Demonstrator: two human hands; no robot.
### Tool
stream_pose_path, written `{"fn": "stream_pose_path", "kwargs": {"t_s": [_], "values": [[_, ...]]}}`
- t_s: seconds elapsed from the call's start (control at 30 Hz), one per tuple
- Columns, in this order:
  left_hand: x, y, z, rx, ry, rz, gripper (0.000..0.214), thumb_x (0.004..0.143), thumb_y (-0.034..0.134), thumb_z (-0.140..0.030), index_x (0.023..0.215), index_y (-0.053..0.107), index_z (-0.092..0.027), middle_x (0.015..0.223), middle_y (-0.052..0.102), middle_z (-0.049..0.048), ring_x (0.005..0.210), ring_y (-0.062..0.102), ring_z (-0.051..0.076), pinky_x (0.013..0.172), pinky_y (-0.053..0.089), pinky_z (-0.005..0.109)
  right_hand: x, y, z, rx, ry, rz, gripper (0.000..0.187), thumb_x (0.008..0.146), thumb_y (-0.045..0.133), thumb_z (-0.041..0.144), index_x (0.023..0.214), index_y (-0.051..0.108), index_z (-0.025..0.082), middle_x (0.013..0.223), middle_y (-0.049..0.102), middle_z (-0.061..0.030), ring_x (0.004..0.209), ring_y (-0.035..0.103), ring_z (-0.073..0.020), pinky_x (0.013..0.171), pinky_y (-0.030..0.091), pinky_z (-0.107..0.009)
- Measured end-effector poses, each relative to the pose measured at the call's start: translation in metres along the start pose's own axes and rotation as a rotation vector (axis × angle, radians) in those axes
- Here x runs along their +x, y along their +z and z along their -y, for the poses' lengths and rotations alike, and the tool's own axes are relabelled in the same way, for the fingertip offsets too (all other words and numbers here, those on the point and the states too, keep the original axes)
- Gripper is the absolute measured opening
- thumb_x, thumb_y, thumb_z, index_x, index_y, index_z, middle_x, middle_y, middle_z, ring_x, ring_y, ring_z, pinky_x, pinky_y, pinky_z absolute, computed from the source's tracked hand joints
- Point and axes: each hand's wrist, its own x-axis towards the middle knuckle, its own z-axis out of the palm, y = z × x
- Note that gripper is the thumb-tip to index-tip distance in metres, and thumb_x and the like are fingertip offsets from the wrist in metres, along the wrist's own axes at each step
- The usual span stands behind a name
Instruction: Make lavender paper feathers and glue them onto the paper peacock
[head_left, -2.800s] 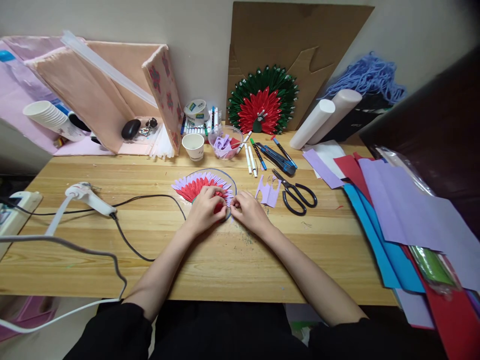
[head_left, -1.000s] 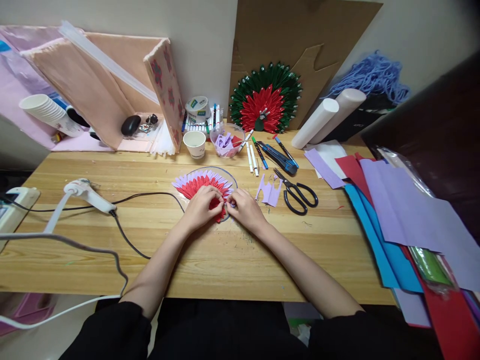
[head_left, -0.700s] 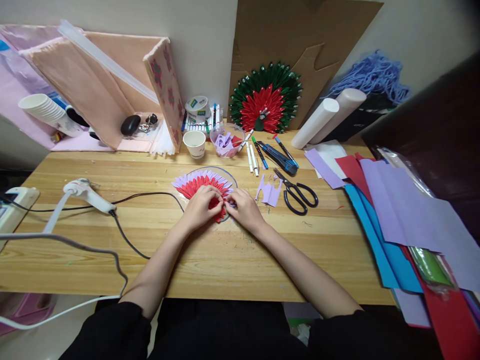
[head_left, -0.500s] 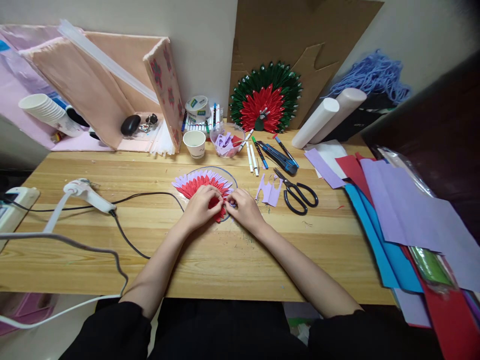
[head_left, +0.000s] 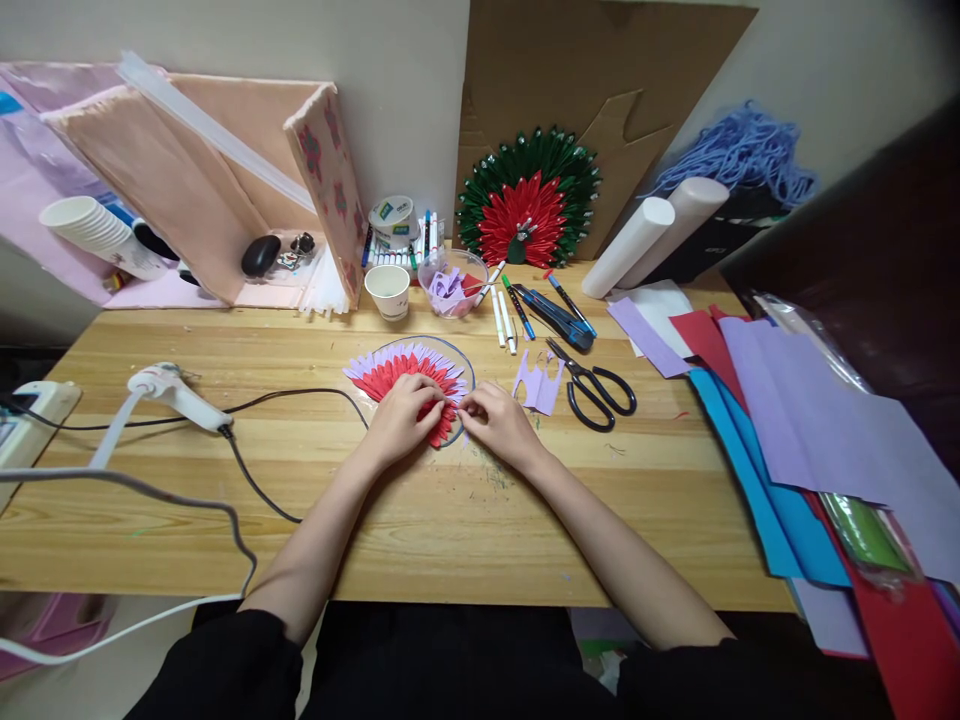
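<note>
The flower is laid mid-scene on the table and is partly covered by the left hand, fingers bent. The right hand is narrowed at the flower's right edge. Whether anything is held by either cannot be told.

A fan-shaped paper craft lies flat at the middle of the table — short red petals in overlapping rows inside, slim pale-purple ones fringing the far edge. Beneath it sits a clear-looking round base with a dark outline, its far-right part bare of petals. The left hand covers the fan's near middle; the right hand is at its right edge — fingertips bunched, anything between them too small to tell.
</note>
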Motion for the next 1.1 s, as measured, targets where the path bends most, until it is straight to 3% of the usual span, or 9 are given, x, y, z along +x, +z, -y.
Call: {"fn": "stream_pose_path", "kwargs": {"t_s": [0.4,0.7,0.87,1.1], "values": [[0.000,0.001,-0.002,-0.015,0.020,-0.018,0.015,0.084,0.051,-0.023,0.089,0.065,-0.020,0.096,0.059,0.0058,0.093,0.051,0.020,0.083,0.043,0.036,0.001,0.002,0.001,-0.024,0.008,-0.007,0.006,0.079,0.055,0.014,0.075,0.056,0.019,0.074,0.055,-0.0025,0.076,0.052,-0.0172,0.069,0.041,-0.028],[0.001,-0.011,0.004,-0.029,0.013,-0.082,0.012,0.082,0.056,-0.027,0.086,0.065,-0.021,0.096,0.059,0.0047,0.093,0.051,0.019,0.086,0.040,0.036,0.001,-0.004,0.005,-0.053,-0.020,-0.011,0.003,0.081,0.055,0.017,0.078,0.056,0.018,0.075,0.054,-0.0030,0.077,0.051,-0.0178,0.072,0.041,-0.029],[-0.001,-0.010,0.000,0.037,0.023,-0.026,0.009,0.078,0.061,-0.030,0.081,0.068,-0.024,0.100,0.059,0.0040,0.097,0.050,0.021,0.085,0.036,0.039,0.000,-0.006,0.010,-0.052,-0.080,0.035,0.002,0.079,0.057,0.018,0.079,0.056,0.019,0.077,0.055,-0.0037,0.080,0.050,-0.0193,0.073,0.041,-0.030],[-0.001,-0.001,-0.003,0.085,0.049,0.008,0.009,0.078,0.060,-0.028,0.081,0.068,-0.024,0.100,0.060,0.0041,0.097,0.049,0.021,0.082,0.034,0.038,-0.001,0.002,0.009,-0.094,-0.053,0.035,0.007,0.078,0.056,0.014,0.073,0.054,0.019,0.074,0.054,-0.0036,0.077,0.049,-0.0192,0.069,0.040,-0.029]]}}
